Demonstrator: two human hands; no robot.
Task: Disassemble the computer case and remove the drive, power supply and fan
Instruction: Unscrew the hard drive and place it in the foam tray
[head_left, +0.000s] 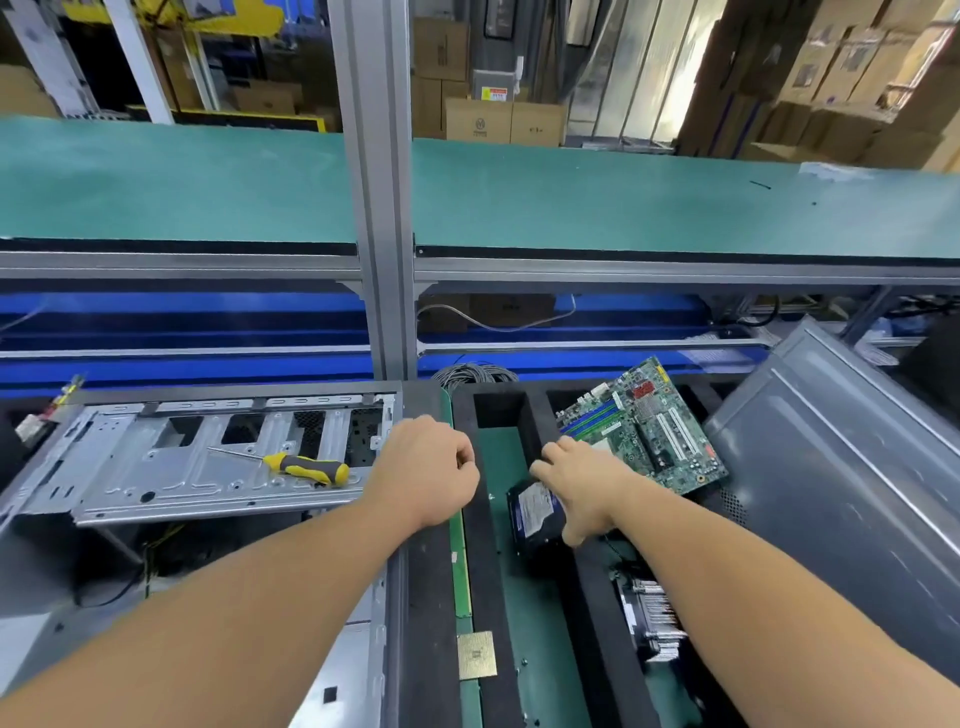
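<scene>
Head view, looking down over both forearms. Right hand (582, 488) lies over the dark rectangular hard drive with a white and blue label (535, 512), fingers spread across its top and thumb down its near edge; the grip looks loose, more a resting hold than a clamp. Drive sits tilted, partly over the wall of the black foam sorting tray (485, 551), between the tray's green-floored slot and the next pocket.

Risks, as judged:
- Drive not seated flat. If let go as it lies, it may tip or slide off the foam wall.
- Green motherboard with blue and white slots (647, 426) lies just beyond the fingertips, propped at an angle; a careless push could knock it.
- Finned metal heatsink (649, 621) sits in the pocket near the right forearm; the arm could catch it on the way out.

Left hand (428, 470) hovers between the grey sheet-metal computer case (156, 467) and the tray, fingers curled into a fist; nothing visible in it. Yellow-and-black-handled screwdriver (306, 467) lies on the case's drive cage, untouched. Power supply and fan: cannot make them out.
</scene>
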